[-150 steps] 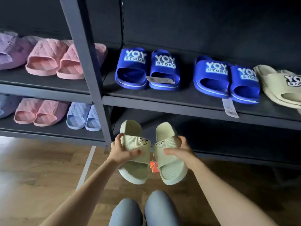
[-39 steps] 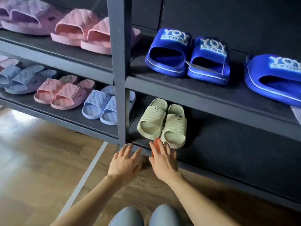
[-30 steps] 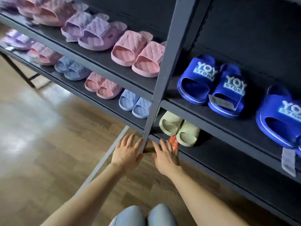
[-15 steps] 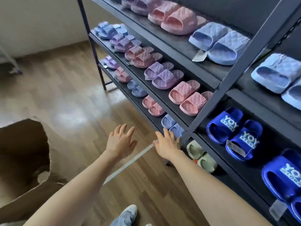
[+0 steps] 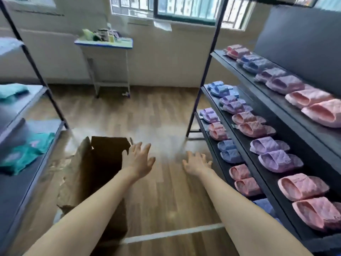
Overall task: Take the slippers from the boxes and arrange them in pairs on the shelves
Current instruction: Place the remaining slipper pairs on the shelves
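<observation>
Shelf rack (image 5: 273,106) is standing to the right of the cardboard box (image 5: 83,172), well apart from it across bare floor (image 5: 166,191). It is carrying quilted slippers in pairs: a purple pair (image 5: 275,154) and a pink pair (image 5: 245,180) are sitting side by side on its shelves, farther right of the box. The box itself is standing open on the floor. Its inside is showing only dark, so I cannot tell which slippers, or how many, are lying in it. Left hand (image 5: 138,161) is hovering at the box's right rim, holding nothing, fingers (image 5: 146,149) spread wide. Right hand (image 5: 197,164) is hanging just right of the box, between it and the rack, likewise empty with fingers fanned apart. Judging the step in hand: fetching the next pair out of the box. To do it well, I am advising one hand to each slipper, both going down through the open top rather than across a flap, so the cardboard is not tipping. Checking that colour and size are matching before lifting is likely saving a second trip. Any tag string joining the two should be coming out with them, not snagging on the rim. Picture is smeared with motion, so I am treating fine detail as uncertain.
</observation>
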